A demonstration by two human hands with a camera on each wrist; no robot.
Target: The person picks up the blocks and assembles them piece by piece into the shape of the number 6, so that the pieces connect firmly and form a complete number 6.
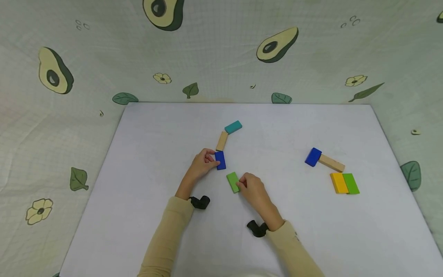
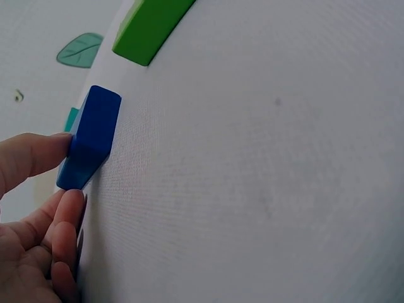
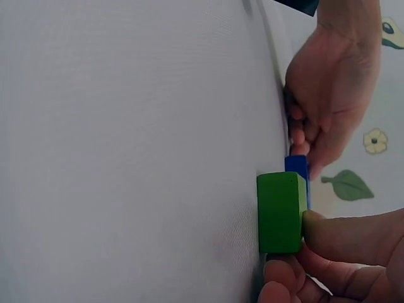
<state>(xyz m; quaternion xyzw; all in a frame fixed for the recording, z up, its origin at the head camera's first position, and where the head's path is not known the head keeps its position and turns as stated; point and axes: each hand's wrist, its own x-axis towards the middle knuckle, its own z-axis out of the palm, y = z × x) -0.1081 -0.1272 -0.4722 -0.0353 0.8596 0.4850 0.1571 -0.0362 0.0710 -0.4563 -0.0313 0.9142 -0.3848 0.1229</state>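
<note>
Fingers of the left hand (image 1: 202, 163) are curled, closed to a narrow pinch on a blue block (image 1: 220, 160), its thumb on top. I see that block lying on the white bench (image 1: 131, 184), long axis pointing almost straight away from the person, far end leaning slightly left. Fingers of the right hand (image 1: 254, 189) likewise pinch a green block (image 1: 233, 182), nearer the person and apart from the blue one; its long axis tilts more, far end leftward. Beyond the blue block I have a wooden block (image 1: 222, 141), far end leaning right, then a teal block (image 1: 233, 127) slanting further rightward. Well to the right, a yellow block (image 1: 339, 183) sits beside a second green one (image 1: 351, 183).
</note>
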